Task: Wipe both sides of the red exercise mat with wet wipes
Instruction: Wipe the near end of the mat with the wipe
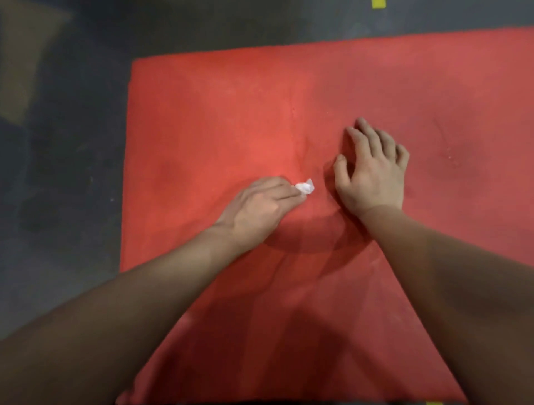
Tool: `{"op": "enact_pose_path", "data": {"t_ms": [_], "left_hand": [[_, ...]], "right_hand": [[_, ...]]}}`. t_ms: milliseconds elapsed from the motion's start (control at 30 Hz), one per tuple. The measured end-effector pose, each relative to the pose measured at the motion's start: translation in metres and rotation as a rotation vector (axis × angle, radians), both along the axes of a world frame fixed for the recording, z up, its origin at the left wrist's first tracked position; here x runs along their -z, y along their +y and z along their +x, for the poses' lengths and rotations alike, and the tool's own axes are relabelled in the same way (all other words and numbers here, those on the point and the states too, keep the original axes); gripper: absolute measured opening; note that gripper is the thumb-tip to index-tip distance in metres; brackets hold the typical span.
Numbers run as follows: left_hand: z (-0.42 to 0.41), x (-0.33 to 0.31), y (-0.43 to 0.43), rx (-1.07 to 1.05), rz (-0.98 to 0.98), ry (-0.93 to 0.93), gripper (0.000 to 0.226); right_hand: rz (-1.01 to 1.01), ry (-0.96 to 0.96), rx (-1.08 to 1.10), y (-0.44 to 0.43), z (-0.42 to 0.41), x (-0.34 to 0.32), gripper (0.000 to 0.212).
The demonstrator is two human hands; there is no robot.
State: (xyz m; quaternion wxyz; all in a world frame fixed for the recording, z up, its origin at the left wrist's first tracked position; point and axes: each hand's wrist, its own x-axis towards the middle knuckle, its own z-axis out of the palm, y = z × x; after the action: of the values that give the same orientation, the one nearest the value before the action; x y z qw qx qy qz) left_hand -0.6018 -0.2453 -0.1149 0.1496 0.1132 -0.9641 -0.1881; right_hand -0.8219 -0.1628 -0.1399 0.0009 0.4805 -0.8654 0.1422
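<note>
red foam mat [289, 101] lies flat on dark floor [57, 173]. left hand [260, 206] pinches a crumpled white wipe [304, 187] against it; right hand [372, 170], fingers spread, seemingly presses the mat just beside.

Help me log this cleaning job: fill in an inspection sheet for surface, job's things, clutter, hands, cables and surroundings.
Surface: dark grey floor, with the mat lying flat on it.
Job's things: red mat spread out, with faint scuffs toward its right side; a crumpled white wipe on the mat.
Clutter: nothing seen.
Hands: left hand pinches the wipe at its fingertips, down on the mat; right hand rests on the mat with fingers spread, holding nothing.
Cables: nothing seen.
Surroundings: yellow tape on the floor at the top edge; a brownish patch at top left, too blurred to identify.
</note>
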Motion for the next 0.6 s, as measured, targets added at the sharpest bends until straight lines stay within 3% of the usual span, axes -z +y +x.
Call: {"op": "enact_pose_path", "data": {"t_ms": [167,267,433,600], "left_hand": [[-0.037,-0.004,-0.082,-0.186,-0.107,-0.037,0.028],[-0.054,-0.009,-0.084,-0.293,-0.118,-0.04,0.025],[-0.045,-0.002,-0.086,-0.249,-0.017,0.007,0.028],[-0.075,-0.009,-0.16,-0.385,-0.111,-0.018,0.03]], "right_hand": [[0.031,-0.013,0.011,-0.007,-0.003,-0.005,0.057],[0.093,-0.011,-0.007,-0.011,-0.006,-0.006,0.067],[0.157,0.001,-0.011,-0.014,-0.009,-0.004,0.076],[0.186,0.025,-0.012,-0.015,-0.012,-0.004,0.077]]}}
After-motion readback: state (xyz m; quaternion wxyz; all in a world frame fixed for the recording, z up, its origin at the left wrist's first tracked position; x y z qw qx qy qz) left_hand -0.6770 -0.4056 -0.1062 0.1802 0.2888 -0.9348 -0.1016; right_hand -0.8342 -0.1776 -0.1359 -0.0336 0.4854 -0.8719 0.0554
